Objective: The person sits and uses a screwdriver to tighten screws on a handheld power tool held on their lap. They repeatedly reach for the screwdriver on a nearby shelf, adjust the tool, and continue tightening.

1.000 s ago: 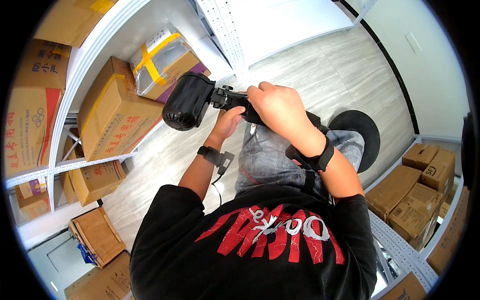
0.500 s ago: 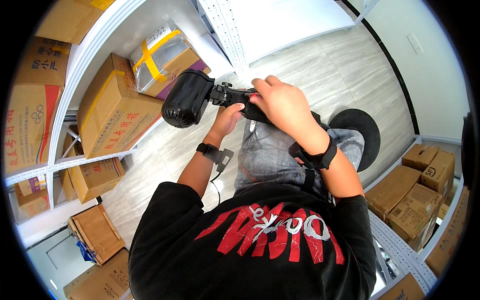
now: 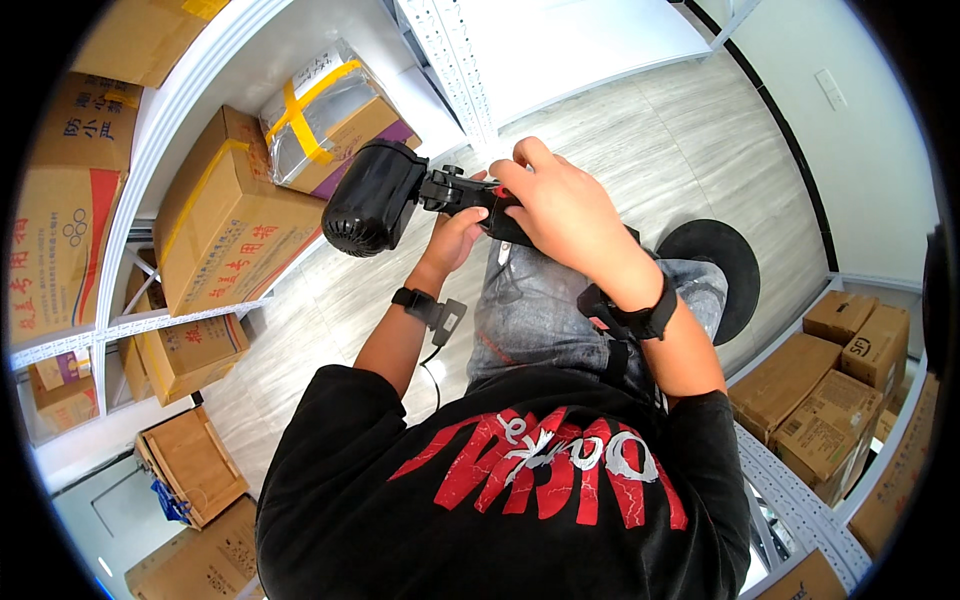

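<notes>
A black device with a rounded, vented head is joined by a hinged knuckle to a long black body. It points to the left in front of my lap. My left hand wraps round the body from below, close to the hinge, its thumb lying on top. Over the same body bends my right hand, its fingers curled at a small red part. Its index finger is arched up, and the rest of the body under the palm is hidden. What kind of device this is I cannot make out.
White shelves on the left hold cardboard boxes, among them a large carton and a taped silver box. More cartons stand on the right rack. A round black base lies by my leg. A white shelf is ahead.
My right hand has shifted slightly, its index finger lifting and arching higher, so the red part shows more. The left hand and the black device stay almost in place.
</notes>
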A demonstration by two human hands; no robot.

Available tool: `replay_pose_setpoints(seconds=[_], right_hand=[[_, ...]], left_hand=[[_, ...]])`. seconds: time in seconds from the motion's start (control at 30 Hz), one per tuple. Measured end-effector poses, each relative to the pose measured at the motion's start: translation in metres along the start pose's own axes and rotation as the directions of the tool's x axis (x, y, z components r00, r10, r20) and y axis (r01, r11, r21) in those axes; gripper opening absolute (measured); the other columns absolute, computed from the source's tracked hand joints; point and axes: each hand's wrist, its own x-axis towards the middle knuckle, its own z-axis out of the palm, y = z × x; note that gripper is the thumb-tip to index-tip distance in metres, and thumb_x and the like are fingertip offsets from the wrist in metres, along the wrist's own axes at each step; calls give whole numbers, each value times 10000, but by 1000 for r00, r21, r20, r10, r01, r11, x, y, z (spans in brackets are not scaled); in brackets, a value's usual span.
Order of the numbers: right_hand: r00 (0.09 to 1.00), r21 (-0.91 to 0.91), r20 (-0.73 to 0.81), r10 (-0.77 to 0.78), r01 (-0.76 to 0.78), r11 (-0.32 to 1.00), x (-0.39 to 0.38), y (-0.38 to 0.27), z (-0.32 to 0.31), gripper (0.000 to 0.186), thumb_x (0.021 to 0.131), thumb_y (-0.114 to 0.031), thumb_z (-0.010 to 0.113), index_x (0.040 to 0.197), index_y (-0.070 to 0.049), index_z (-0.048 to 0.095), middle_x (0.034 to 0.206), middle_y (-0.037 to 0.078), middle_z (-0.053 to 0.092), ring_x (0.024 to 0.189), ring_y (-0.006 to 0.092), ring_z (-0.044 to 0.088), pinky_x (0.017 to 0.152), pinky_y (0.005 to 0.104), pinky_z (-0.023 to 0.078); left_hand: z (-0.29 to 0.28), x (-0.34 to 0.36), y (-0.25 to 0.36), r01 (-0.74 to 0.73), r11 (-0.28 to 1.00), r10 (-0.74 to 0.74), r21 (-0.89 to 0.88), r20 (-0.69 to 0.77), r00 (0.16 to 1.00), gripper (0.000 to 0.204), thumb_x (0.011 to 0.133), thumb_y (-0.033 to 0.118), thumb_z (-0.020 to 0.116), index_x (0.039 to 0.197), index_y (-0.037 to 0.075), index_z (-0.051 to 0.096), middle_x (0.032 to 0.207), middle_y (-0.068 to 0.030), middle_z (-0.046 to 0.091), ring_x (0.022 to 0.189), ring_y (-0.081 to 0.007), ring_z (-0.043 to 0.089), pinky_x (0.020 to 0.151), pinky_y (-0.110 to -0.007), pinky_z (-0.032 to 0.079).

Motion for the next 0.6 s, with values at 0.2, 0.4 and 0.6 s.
replay_pose_setpoints(seconds=[0.2, 0.4, 0.6], right_hand=[[954, -82, 271, 129, -111, 990, 1, 6, -2, 167, 811, -131, 670, 896, -56, 547, 873, 139, 561, 762, 297, 654, 608, 404, 535], [993, -13, 71, 91, -90, 996, 3, 5, -5, 145, 839, -152, 639, 879, -55, 539, 792, 133, 566, 702, 315, 648, 590, 427, 529], [983, 70, 145, 110, -121, 990, -1, 11, -1, 144, 835, -148, 642, 880, -55, 541, 761, 129, 562, 708, 354, 627, 594, 443, 515]], left_hand=[[2, 0, 2, 6, 1000, -6, 9, 14, 1000, 647, 840, 52, 560, 1448, 16, 339, 1316, -123, 524, 1236, -228, 507, 1055, -409, 402], [-3, 2, -2, -7, 1000, 7, -16, 21, 1000, 613, 839, 41, 561, 1422, 4, 374, 1313, -123, 532, 1228, -226, 512, 1046, -407, 411], [0, 1, 0, -4, 1000, 4, -5, 23, 1000, 603, 836, 32, 562, 1412, 5, 387, 1312, -124, 534, 1221, -224, 518, 1043, -404, 415]])
